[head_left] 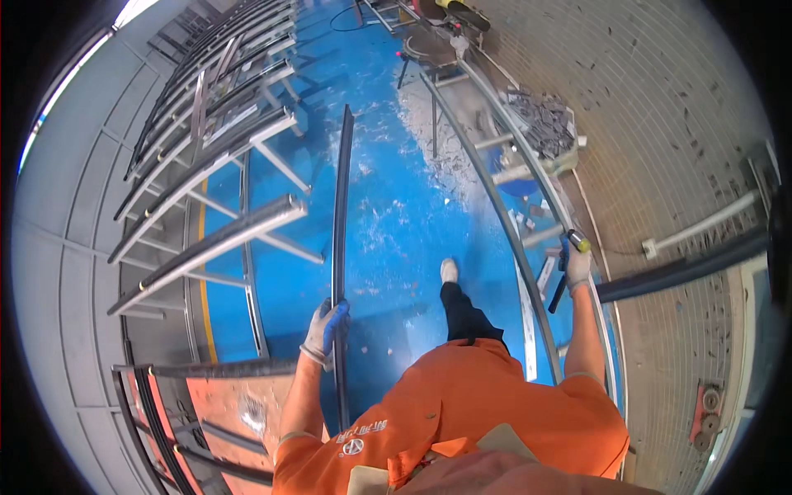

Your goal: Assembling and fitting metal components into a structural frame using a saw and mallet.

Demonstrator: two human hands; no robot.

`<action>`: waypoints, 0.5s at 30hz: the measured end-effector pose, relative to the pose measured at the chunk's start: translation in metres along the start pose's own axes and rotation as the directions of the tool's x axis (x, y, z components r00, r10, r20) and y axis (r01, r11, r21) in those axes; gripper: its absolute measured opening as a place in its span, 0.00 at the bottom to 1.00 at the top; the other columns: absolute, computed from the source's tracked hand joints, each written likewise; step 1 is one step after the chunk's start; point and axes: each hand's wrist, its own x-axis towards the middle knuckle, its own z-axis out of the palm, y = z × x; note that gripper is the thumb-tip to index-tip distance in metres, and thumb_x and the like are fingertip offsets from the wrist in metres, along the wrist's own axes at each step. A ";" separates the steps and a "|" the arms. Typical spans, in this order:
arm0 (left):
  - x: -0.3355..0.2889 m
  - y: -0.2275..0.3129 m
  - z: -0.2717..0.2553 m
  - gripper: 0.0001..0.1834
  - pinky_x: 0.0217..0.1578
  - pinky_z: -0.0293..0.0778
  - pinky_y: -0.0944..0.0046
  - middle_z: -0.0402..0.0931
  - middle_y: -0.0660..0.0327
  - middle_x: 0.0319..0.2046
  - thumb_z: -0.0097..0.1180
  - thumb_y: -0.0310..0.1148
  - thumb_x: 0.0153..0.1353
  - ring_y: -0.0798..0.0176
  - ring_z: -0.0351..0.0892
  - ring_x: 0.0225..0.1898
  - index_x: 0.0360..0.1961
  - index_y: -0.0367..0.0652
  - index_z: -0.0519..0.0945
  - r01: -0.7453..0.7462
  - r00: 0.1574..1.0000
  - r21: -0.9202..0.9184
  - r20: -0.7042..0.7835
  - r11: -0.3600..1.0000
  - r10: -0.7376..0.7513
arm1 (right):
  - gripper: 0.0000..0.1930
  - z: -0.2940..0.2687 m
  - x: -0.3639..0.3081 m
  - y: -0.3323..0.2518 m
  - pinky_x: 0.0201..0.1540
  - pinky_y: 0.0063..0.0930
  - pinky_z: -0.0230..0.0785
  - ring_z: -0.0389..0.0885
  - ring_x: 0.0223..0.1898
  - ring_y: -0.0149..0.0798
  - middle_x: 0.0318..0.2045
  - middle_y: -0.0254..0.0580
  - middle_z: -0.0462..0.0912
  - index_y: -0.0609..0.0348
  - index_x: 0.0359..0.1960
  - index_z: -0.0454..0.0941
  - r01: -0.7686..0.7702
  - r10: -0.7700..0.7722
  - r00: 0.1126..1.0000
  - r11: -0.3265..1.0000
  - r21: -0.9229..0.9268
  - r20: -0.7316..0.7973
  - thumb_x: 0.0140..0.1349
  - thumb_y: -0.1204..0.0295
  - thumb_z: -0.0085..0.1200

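My left hand, in a white and blue glove, is closed around a long dark metal profile. The profile stretches away from me above the blue floor, and its near end passes beside my body. On the right, my gloved right hand is closed on a black hand tool with a yellow-green end; its exact kind is unclear. That hand is beside the rail of a long metal rack. Whether it touches the rail cannot be made out.
To the left, several long profiles lie across metal stands. A bin of grey offcuts stands beyond the rack, near a round-topped machine. Scraps litter the blue floor. An orange-topped table with frame parts is at near left.
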 end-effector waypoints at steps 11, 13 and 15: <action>0.247 0.233 -0.039 0.26 0.34 0.72 0.59 0.75 0.57 0.28 0.72 0.40 0.43 0.56 0.71 0.28 0.39 0.38 0.75 -0.104 0.918 0.802 -0.151 0.588 0.367 | 0.19 0.344 0.304 -0.241 0.42 0.41 0.74 0.82 0.38 0.52 0.38 0.52 0.83 0.58 0.46 0.79 0.349 -0.387 0.922 0.804 -0.482 0.022 0.59 0.59 0.54; 0.304 0.274 -0.054 0.28 0.37 0.73 0.58 0.76 0.55 0.30 0.72 0.41 0.42 0.53 0.73 0.30 0.41 0.39 0.74 -0.027 0.932 0.859 -0.164 0.511 0.324 | 0.18 0.386 0.382 -0.274 0.42 0.46 0.72 0.80 0.39 0.56 0.39 0.54 0.81 0.60 0.45 0.78 0.524 -0.591 0.806 0.713 -0.466 0.003 0.59 0.60 0.54; 0.378 0.312 -0.072 0.31 0.40 0.73 0.56 0.76 0.53 0.33 0.72 0.42 0.40 0.50 0.75 0.32 0.44 0.39 0.73 0.050 0.942 0.909 -0.180 0.413 0.283 | 0.18 0.431 0.469 -0.296 0.41 0.47 0.72 0.80 0.38 0.56 0.38 0.54 0.81 0.60 0.44 0.78 0.597 -0.741 0.668 0.593 -0.540 -0.074 0.60 0.60 0.53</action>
